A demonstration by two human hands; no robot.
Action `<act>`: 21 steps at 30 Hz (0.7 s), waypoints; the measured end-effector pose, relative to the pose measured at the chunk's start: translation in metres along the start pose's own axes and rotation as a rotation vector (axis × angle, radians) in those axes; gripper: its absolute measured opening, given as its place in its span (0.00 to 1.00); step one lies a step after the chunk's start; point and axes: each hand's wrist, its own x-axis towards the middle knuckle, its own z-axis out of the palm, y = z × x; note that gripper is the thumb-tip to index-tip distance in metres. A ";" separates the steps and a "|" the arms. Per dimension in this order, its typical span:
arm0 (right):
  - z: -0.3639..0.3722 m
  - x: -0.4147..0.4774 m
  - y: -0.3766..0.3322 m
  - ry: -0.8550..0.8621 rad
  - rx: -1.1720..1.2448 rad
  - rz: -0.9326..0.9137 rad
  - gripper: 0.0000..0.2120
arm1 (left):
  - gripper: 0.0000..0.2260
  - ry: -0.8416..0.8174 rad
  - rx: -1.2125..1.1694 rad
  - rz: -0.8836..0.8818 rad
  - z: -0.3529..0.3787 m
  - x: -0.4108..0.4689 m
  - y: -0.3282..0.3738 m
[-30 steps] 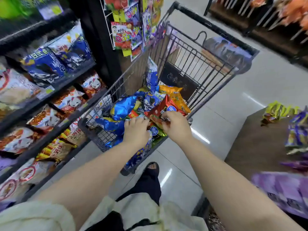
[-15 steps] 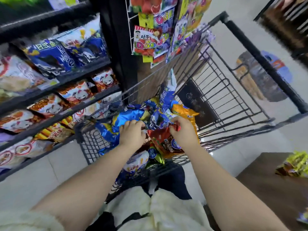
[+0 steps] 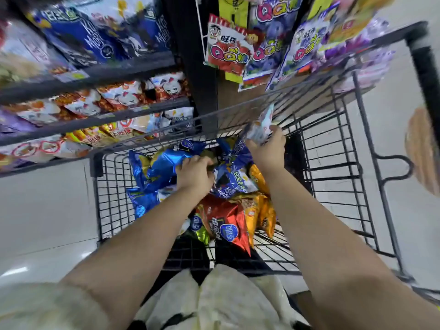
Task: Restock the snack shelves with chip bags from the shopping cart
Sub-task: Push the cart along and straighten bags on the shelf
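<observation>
Chip bags [image 3: 223, 222] are being carried in a pile in the shopping cart [image 3: 333, 177], beside the snack shelves [image 3: 95, 77]. A blue foil bag [image 3: 154, 167] is being gripped by the L hand [image 3: 194, 173], fingers curled. A pale bag [image 3: 260, 127] is being pinched w/ the R hand [image 3: 267, 151], just above the pile.

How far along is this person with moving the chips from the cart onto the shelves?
Done: the shelves at left look well stocked, though which bags came from this cart cannot be told. In hand: the right hand holds a pale bag above the pile, and the left hand grips a shiny blue bag inside the cart. Left: a red bag, orange bags and more lie in the cart.
</observation>
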 end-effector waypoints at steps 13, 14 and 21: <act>0.036 0.012 0.059 -0.116 0.304 0.087 0.33 | 0.28 -0.269 -0.134 -0.139 0.079 0.039 -0.004; 0.040 0.013 0.065 -0.124 0.305 0.101 0.32 | 0.32 -0.318 -0.128 -0.146 0.086 0.048 -0.005; 0.050 0.012 0.093 -0.090 0.216 0.095 0.30 | 0.51 -0.479 -0.148 -0.157 0.116 0.072 -0.019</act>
